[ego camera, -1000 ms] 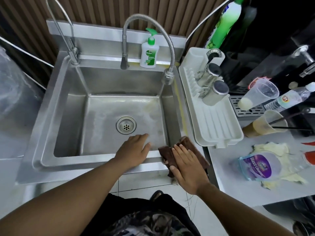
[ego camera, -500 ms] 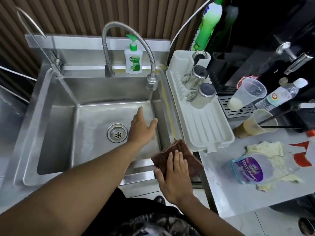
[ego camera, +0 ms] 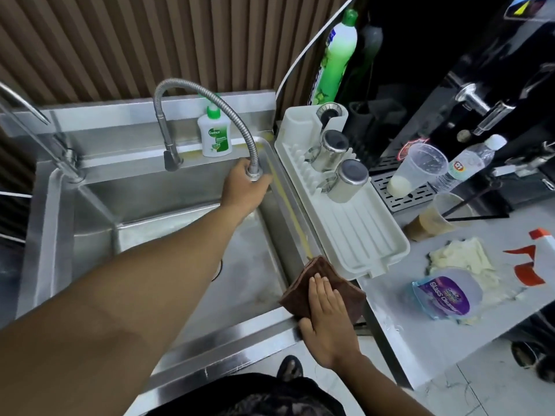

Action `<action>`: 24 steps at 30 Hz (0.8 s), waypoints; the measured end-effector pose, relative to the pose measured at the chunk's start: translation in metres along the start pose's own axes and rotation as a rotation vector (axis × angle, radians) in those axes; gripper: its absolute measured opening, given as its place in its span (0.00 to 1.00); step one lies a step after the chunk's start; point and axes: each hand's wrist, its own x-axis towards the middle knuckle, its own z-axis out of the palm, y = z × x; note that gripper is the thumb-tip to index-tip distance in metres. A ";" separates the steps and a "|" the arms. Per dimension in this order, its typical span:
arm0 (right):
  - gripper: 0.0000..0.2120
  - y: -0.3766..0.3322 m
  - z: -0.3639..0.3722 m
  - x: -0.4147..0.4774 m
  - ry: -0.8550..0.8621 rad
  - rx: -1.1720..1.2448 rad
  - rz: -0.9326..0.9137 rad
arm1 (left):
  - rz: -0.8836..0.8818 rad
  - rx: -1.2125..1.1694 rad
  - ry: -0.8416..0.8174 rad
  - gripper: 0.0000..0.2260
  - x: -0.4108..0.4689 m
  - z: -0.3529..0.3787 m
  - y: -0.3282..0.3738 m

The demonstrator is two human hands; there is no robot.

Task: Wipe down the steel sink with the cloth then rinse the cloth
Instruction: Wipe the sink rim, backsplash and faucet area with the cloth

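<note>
On the steel sink [ego camera: 90, 181] rim — one brown cloth [ego camera: 312, 283], two hands [ego camera: 327, 319].

Brushed steel sink [ego camera: 168, 190], dull sheen, streaky.
Faucet hose [ego camera: 210, 97]: ribbed metal. Cloth [ego camera: 303, 286]: brown, napped, matt. Drain rack [ego camera: 360, 235]: smooth white plastic.

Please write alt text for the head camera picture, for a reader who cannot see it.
A person's left hand grips the nozzle of a flexible steel faucet over a steel sink, while the right hand presses flat on a brown cloth at the sink's front right corner. A white drying rack with two steel cups stands to the right.
</note>
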 end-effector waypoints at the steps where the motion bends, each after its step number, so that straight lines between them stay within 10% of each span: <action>1: 0.42 -0.001 -0.001 0.002 -0.002 -0.009 0.002 | 0.017 0.003 0.045 0.07 -0.006 -0.004 -0.004; 17: 0.43 -0.016 -0.006 0.046 -0.052 -0.151 0.084 | -0.167 -0.263 0.567 0.23 -0.064 -0.038 -0.056; 24: 0.38 -0.021 -0.001 0.023 -0.053 -0.126 0.123 | -0.742 -0.670 0.755 0.37 -0.064 -0.031 -0.055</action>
